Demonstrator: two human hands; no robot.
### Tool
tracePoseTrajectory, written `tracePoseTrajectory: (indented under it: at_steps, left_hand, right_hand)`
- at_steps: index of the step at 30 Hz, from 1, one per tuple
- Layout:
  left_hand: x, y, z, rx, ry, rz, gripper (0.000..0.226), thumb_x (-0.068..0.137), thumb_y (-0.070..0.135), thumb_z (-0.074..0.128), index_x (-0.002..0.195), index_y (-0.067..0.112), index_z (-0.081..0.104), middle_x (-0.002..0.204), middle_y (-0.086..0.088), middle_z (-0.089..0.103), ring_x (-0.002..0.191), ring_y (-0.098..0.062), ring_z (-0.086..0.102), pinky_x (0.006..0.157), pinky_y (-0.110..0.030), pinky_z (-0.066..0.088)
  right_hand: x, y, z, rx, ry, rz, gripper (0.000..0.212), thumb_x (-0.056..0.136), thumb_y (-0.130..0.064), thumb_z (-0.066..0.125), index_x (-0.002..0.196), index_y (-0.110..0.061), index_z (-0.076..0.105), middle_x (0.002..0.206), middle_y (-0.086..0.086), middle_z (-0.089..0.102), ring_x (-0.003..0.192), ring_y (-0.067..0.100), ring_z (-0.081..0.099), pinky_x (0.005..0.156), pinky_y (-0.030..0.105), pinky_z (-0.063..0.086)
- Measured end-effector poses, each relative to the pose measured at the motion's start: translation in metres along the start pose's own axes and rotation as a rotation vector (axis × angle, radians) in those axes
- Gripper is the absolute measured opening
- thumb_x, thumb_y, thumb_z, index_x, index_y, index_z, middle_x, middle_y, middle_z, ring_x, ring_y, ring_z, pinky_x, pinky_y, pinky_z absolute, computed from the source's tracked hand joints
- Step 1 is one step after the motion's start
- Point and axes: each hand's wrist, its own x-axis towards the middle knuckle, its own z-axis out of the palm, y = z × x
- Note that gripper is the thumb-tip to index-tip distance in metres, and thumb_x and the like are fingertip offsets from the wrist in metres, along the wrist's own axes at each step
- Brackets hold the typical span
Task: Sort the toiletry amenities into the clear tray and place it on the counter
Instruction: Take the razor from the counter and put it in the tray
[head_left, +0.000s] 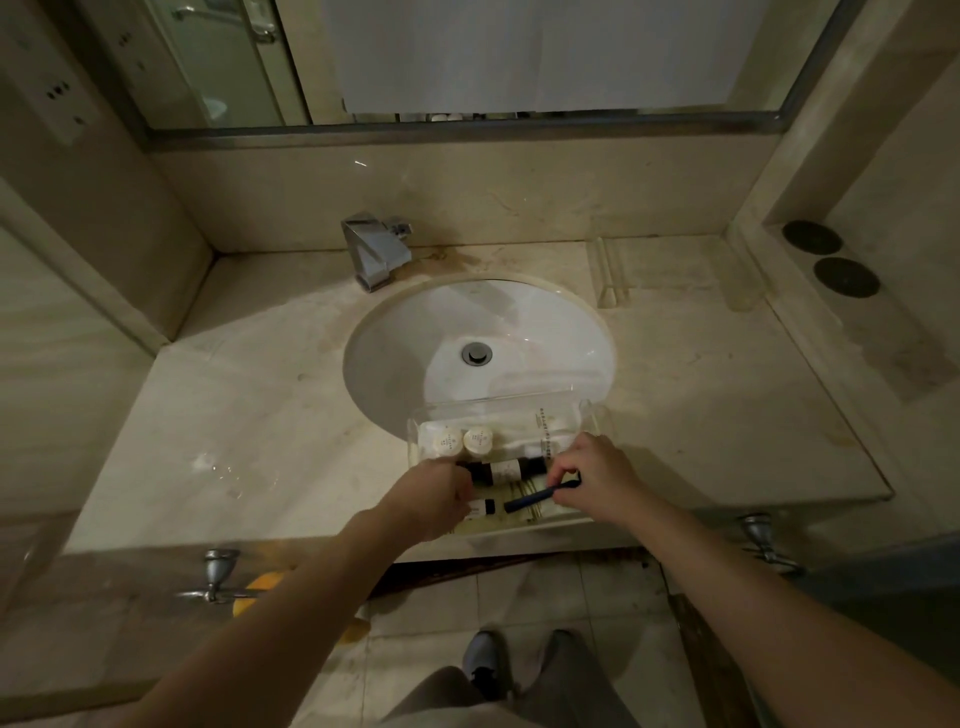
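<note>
1. Sorting was underway: our left hand (441, 493) gripped a small bottle (480, 507) in the clear tray (519, 402), lower centre, on the desk (260, 415).
2. Our right hand (592, 478) pinched a dark blue stick (540, 494); next, we judged, laying it flat inside.

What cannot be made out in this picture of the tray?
- Head view: print on the dark bottle and the two round caps is too small to read.
- The left hand covers the tray's near left corner.
- The right hand hides one end of the dark blue stick.
</note>
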Motion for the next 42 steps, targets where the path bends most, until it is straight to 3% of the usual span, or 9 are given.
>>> tracePoseTrajectory:
  at_steps: [5,11,21,25,30,33,36,39,42]
  left_hand:
    - [-0.004,-0.001,0.003,0.129,0.103,0.046,0.021,0.090,0.027,0.054,0.099,0.015,0.067,0.108,-0.008,0.057,0.098,-0.026,0.056,0.080,-0.035,0.049]
    - [-0.003,-0.005,0.007,0.025,0.020,0.038,0.023,0.088,0.027,0.057,0.104,0.013,0.065,0.118,-0.008,0.054,0.098,-0.026,0.059,0.082,-0.031,0.050]
    - [-0.002,-0.003,0.008,0.000,0.047,0.020,0.025,0.083,0.027,0.065,0.103,0.013,0.063,0.114,-0.005,0.056,0.097,-0.025,0.059,0.083,-0.033,0.051]
    - [-0.003,-0.005,-0.005,-0.131,0.236,-0.025,0.016,0.083,0.029,0.064,0.089,0.014,0.060,0.091,-0.001,0.060,0.080,-0.020,0.056,0.070,-0.030,0.047]
    - [0.001,-0.021,-0.017,-0.263,0.468,-0.306,0.020,0.084,0.020,0.063,0.102,0.011,0.059,0.096,-0.004,0.061,0.078,-0.019,0.056,0.070,-0.029,0.047]
    - [0.004,-0.031,-0.020,-0.341,0.391,-0.492,0.028,0.083,0.024,0.065,0.105,0.009,0.057,0.099,-0.006,0.063,0.081,-0.019,0.057,0.070,-0.029,0.046]
    - [0.006,-0.035,-0.021,-0.461,0.202,-0.625,0.021,0.085,0.024,0.060,0.090,0.004,0.064,0.080,-0.006,0.070,0.073,-0.022,0.069,0.068,-0.030,0.056]
    - [0.007,-0.036,-0.019,-0.681,0.087,-0.689,0.018,0.087,0.015,0.057,0.084,0.001,0.068,0.077,-0.013,0.073,0.069,-0.025,0.073,0.073,-0.038,0.061]
    - [0.008,-0.036,-0.019,-0.758,0.072,-0.701,0.017,0.090,0.007,0.054,0.087,-0.004,0.067,0.077,-0.017,0.073,0.068,-0.028,0.074,0.069,-0.039,0.062]
  right_hand:
    - [0.000,-0.002,0.009,-0.097,0.052,-0.047,0.009,0.079,-0.030,0.071,0.087,-0.029,0.069,0.096,-0.005,0.045,0.100,0.016,0.041,0.081,0.030,0.032]
    - [-0.002,0.002,0.021,0.078,0.017,-0.047,0.007,0.080,-0.014,0.070,0.082,-0.018,0.064,0.096,-0.001,0.052,0.092,0.016,0.052,0.080,0.030,0.046]
    - [0.002,0.005,0.026,0.090,0.058,-0.051,0.007,0.078,-0.010,0.070,0.081,-0.013,0.065,0.088,-0.003,0.049,0.083,0.015,0.053,0.074,0.028,0.047]
    - [0.004,0.006,0.023,0.097,0.030,-0.027,0.015,0.076,-0.016,0.072,0.088,-0.017,0.063,0.095,-0.002,0.055,0.086,0.015,0.056,0.075,0.029,0.050]
    - [0.011,0.002,0.013,0.233,0.159,0.073,0.010,0.084,-0.022,0.064,0.082,-0.017,0.056,0.073,0.000,0.057,0.065,0.017,0.053,0.060,0.036,0.048]
    - [0.017,0.002,0.007,0.221,0.382,0.174,0.010,0.089,-0.018,0.059,0.082,-0.014,0.052,0.072,0.006,0.060,0.062,0.022,0.058,0.060,0.041,0.054]
    - [0.021,0.008,0.003,0.212,0.506,0.393,0.010,0.090,-0.018,0.056,0.095,-0.013,0.049,0.088,0.004,0.058,0.068,0.019,0.055,0.051,0.029,0.042]
    - [0.022,0.021,0.008,0.155,0.402,0.577,0.020,0.094,-0.028,0.050,0.099,-0.008,0.052,0.093,0.004,0.057,0.076,0.021,0.058,0.056,0.028,0.041]
    - [0.023,0.030,0.018,0.150,0.244,0.608,0.034,0.099,-0.032,0.039,0.089,-0.007,0.058,0.079,0.005,0.059,0.065,0.018,0.054,0.051,0.027,0.036]
